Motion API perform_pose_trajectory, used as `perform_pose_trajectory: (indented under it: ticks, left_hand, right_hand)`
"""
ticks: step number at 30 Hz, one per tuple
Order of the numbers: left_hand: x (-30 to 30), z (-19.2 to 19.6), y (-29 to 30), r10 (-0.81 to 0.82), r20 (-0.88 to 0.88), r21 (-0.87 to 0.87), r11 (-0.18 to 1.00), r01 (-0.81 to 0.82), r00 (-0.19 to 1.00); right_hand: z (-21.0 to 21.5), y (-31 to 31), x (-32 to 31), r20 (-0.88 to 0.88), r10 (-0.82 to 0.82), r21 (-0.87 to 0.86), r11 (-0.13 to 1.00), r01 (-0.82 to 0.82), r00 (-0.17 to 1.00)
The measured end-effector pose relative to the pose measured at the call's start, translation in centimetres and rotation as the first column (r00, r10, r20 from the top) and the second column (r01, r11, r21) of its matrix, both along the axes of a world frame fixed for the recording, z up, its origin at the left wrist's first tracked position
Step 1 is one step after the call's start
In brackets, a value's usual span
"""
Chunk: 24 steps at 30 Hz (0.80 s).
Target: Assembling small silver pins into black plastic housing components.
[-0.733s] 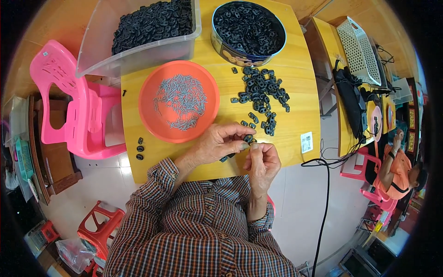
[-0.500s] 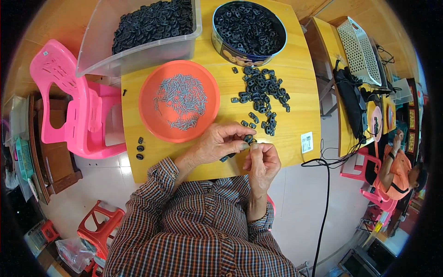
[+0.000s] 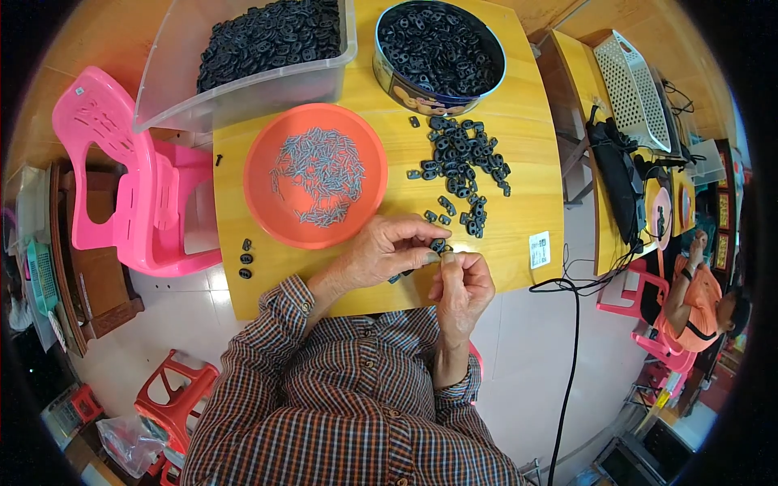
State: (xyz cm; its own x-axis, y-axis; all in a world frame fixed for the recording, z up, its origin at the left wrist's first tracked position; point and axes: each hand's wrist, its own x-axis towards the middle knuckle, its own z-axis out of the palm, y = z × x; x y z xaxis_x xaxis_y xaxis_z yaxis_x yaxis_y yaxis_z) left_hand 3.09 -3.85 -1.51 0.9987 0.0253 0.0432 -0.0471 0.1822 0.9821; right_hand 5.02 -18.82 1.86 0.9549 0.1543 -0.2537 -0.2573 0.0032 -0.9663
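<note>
A: Where are the hands?
B: The left hand [image 3: 381, 253] and right hand [image 3: 460, 285] meet fingertip to fingertip at the near edge of the yellow table [image 3: 519, 162], pinched together on a small black part [image 3: 438, 245].
A: And around them?
B: A loose pile of black parts [image 3: 460, 158] lies just beyond; an orange dish of metal pins [image 3: 315, 175] sits to the left.

Little differs from the earlier frames: the left hand [image 3: 381, 255] and right hand [image 3: 462, 283] sit a touch closer at the fingertips, pinching a small black part [image 3: 438, 245]; nothing else moves.
</note>
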Motion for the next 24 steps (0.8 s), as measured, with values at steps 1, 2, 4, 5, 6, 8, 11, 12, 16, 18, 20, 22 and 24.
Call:
perform_pose_trajectory:
  ticks: [1,2,4,5,6,8,11,12,16,18,20,22,24]
  left_hand:
    - [0.03,-0.02,0.02,0.000,0.022,0.025,1.000,-0.001,1.000]
    - [0.03,-0.02,0.01,0.001,0.021,0.025,1.000,-0.002,1.000]
    - [0.05,-0.02,-0.03,-0.004,0.038,0.009,1.000,0.004,0.999]
    - [0.06,-0.02,0.02,-0.004,0.037,0.008,1.000,0.004,0.999]
    - [0.07,0.01,0.11,-0.016,0.043,0.022,1.000,0.015,0.999]
    - [0.04,0.09,0.13,-0.026,0.047,0.036,0.999,0.024,0.999]
    - [-0.06,-0.01,-0.02,-0.024,-0.021,-0.048,0.999,0.023,1.000]
    - [-0.09,-0.34,-0.09,-0.010,-0.013,-0.053,0.999,0.010,1.000]
    - [-0.03,-0.29,-0.18,0.006,-0.032,-0.029,1.000,-0.007,0.999]
    - [-0.01,-0.15,-0.01,-0.003,-0.029,0.006,1.000,0.003,1.000]
    - [-0.02,-0.28,-0.02,-0.011,-0.025,0.042,0.999,0.012,1.000]
    - [-0.05,-0.75,-0.24,-0.007,0.025,0.021,1.000,0.007,1.000]
    - [0.01,-0.79,-0.23,-0.022,0.026,-0.004,1.000,0.022,0.999]
  right_hand:
    - [-0.07,-0.05,0.01,0.003,0.002,-0.005,1.000,-0.002,1.000]
    - [-0.07,-0.08,0.00,0.003,0.002,-0.005,1.000,-0.002,1.000]
    - [-0.07,-0.12,-0.01,0.015,-0.003,-0.019,1.000,0.003,1.000]
    - [-0.04,-0.12,0.00,0.015,-0.002,-0.020,1.000,0.003,1.000]
    - [0.02,-0.12,0.02,0.018,0.007,-0.013,1.000,-0.007,1.000]
    - [0.09,-0.09,0.07,0.020,0.018,-0.006,1.000,-0.018,1.000]
    - [0.11,0.02,0.15,0.021,0.034,0.033,0.999,-0.034,0.999]
    - [0.10,0.07,0.19,0.001,0.027,0.031,0.999,-0.027,1.000]
    - [0.05,0.09,0.33,-0.003,0.027,0.031,0.999,-0.027,1.000]
    - [-0.16,-0.05,0.46,-0.005,0.034,0.023,0.999,-0.034,0.999]
    - [-0.24,-0.10,0.58,-0.007,0.042,0.017,0.999,-0.042,0.999]
    - [-0.23,-0.06,0.68,-0.042,0.041,0.044,0.998,-0.039,0.998]
    - [-0.02,-0.18,0.84,-0.060,0.041,0.051,0.998,-0.038,0.997]
